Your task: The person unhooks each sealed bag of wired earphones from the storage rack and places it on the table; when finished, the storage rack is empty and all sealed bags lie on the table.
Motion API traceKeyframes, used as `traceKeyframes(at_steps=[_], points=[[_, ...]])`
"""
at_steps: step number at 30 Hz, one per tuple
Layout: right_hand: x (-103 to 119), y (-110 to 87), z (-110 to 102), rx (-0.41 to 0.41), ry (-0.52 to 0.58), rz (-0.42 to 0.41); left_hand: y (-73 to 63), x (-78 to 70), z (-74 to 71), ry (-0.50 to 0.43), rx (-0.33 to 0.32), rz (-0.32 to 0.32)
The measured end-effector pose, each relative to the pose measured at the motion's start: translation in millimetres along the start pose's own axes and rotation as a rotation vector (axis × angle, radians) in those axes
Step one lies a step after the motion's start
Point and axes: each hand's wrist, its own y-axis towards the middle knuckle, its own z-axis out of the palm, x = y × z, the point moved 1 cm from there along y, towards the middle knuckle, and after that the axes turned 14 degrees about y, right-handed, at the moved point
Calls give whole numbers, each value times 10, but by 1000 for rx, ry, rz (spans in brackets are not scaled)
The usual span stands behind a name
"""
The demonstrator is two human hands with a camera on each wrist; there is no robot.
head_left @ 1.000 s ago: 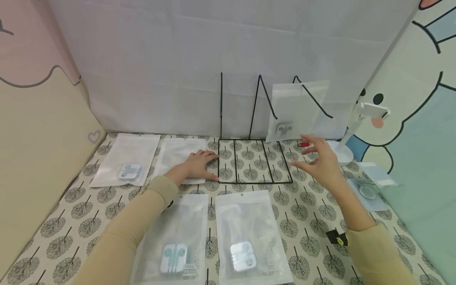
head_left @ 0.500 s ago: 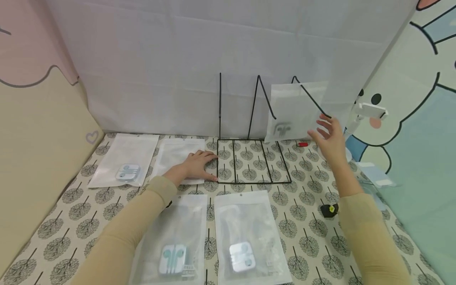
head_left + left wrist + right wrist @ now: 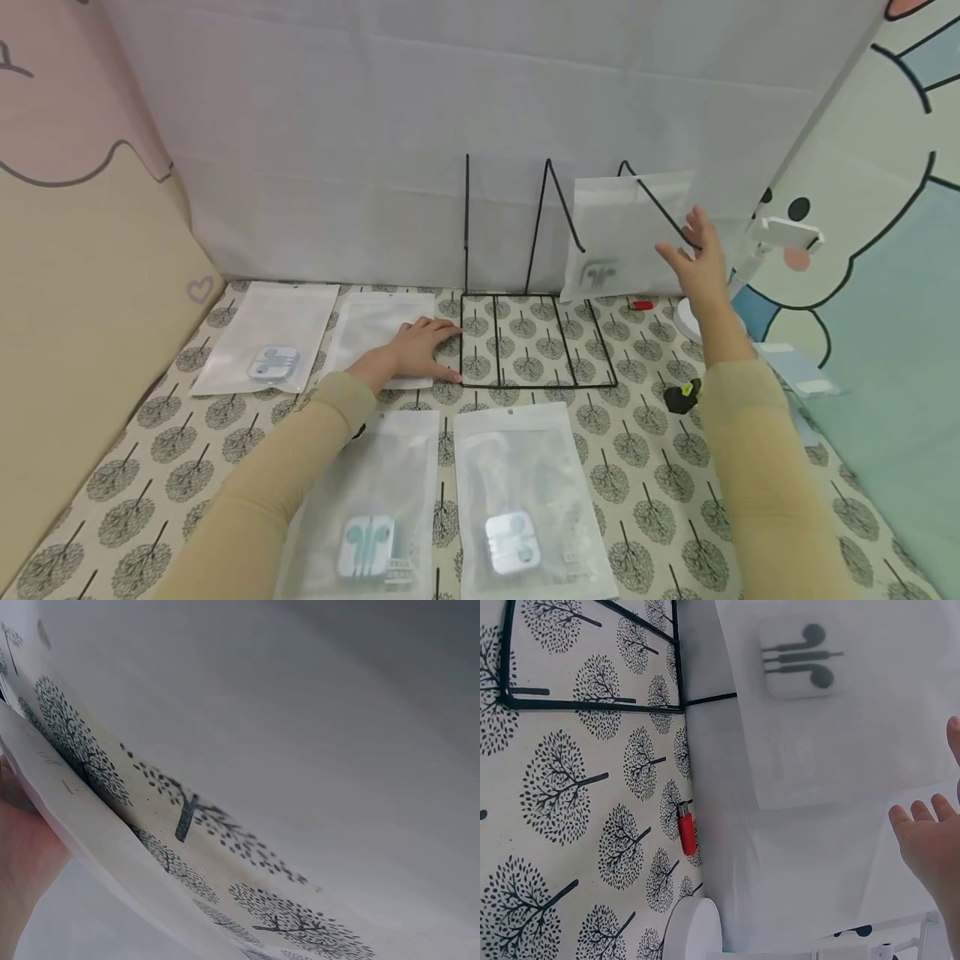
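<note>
A black wire display rack (image 3: 540, 386) stands on the table, its prongs angling up and forward. From its rightmost prong hangs a frosted zip bag (image 3: 626, 221) with earphones in a square case inside. My right hand (image 3: 707, 271) is raised by that prong's tip, thumb and fingers spread; whether it touches the wire I cannot tell. In the right wrist view that hand (image 3: 934, 840) is beside the hanging bag (image 3: 840, 757), holding nothing visible. My left hand (image 3: 416, 348) rests on the table with its fingertips at the rack base's left side. The left wrist view mostly shows pale, blurred surfaces.
Two more earphone bags, one left (image 3: 390, 467) and one right (image 3: 517, 450), lie in front. Another bag (image 3: 262, 333) lies far left, and one (image 3: 375, 325) is partly under my left hand. A red USB stick (image 3: 641, 306) and white phone stand (image 3: 686, 318) are right.
My right hand has risen from low beside the hanging bag to the tip of the right prong. My left hand and the bags stay where they were.
</note>
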Motion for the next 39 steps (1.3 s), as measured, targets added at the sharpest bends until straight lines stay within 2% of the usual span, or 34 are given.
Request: traceKeyframes(at_steps=[8,16,25,34,39], points=[[-135,35,22,-17,71,30,7,-26,-12,1,13,-7],[-214,12,37,-135,133,26,22,-32,-29,18,9,1],[-96,-107,78,-200,311,-53,15,-31,-55,18,8,0],[5,-238,123,-193,276,-181,15,-12,-26,7,12,-2],[53,-264,124,-187,260,-204,18,8,4,11,10,-7]])
